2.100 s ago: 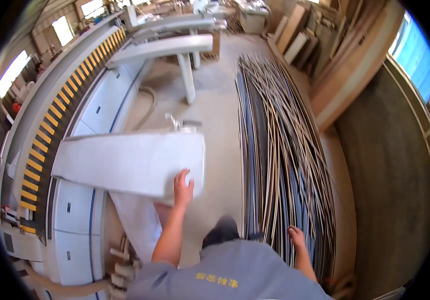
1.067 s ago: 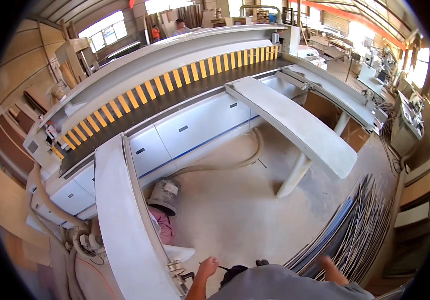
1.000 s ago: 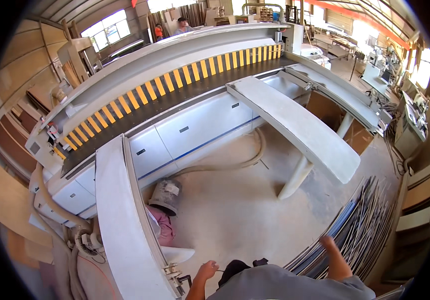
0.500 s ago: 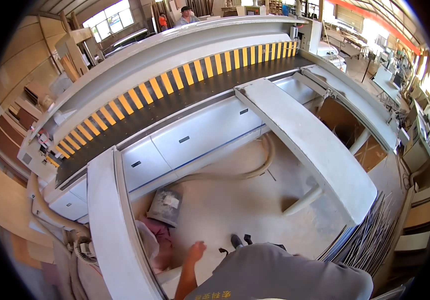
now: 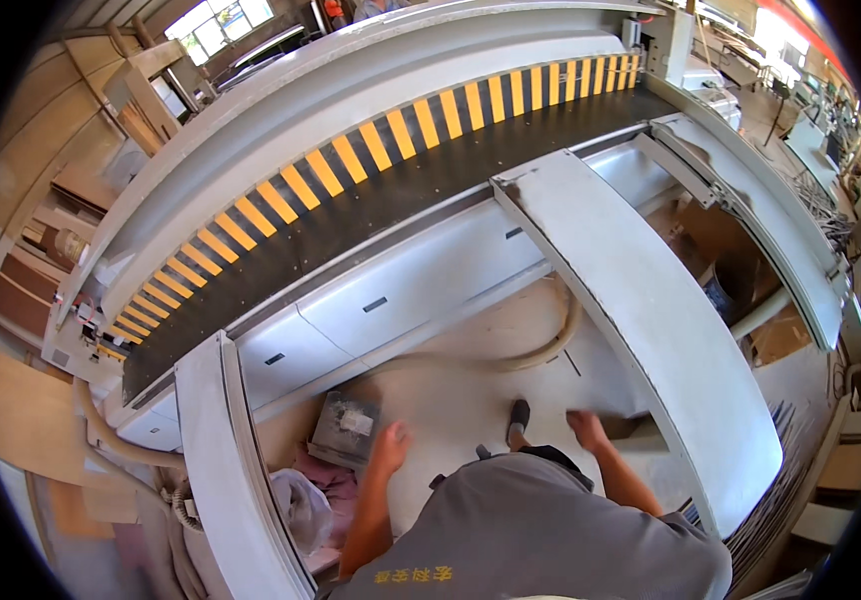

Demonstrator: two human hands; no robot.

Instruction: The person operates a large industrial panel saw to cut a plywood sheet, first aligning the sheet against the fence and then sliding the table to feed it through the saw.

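Observation:
My left hand (image 5: 392, 445) hangs in the air over the floor, nearest to a dusty grey box (image 5: 347, 425). I see nothing held in it, but its fingers are smeared by motion. On the other side of my body, my right hand (image 5: 587, 429) is raised beside the inner edge of a broad pale support table (image 5: 641, 290); its fingers are blurred too. A second, narrower support table (image 5: 221, 460) stands to my left. Both tables reach out from a long machine with a yellow-and-black striped guard (image 5: 391, 138). My shoe (image 5: 519, 414) shows on the floor between my hands.
A thick hose (image 5: 541, 350) curves across the floor in front of the machine's white panels (image 5: 421, 295). A pinkish cloth (image 5: 326, 485) and a pale plastic bag (image 5: 301, 510) lie by the left table. Thin strips (image 5: 766, 480) are piled beyond the right table. A person (image 5: 379, 8) is behind the machine.
My right hand has come into sight. My left hand has moved up, toward the dusty box. The view has shifted, with the machine and its tables appearing larger, and my body leans forward between the tables.

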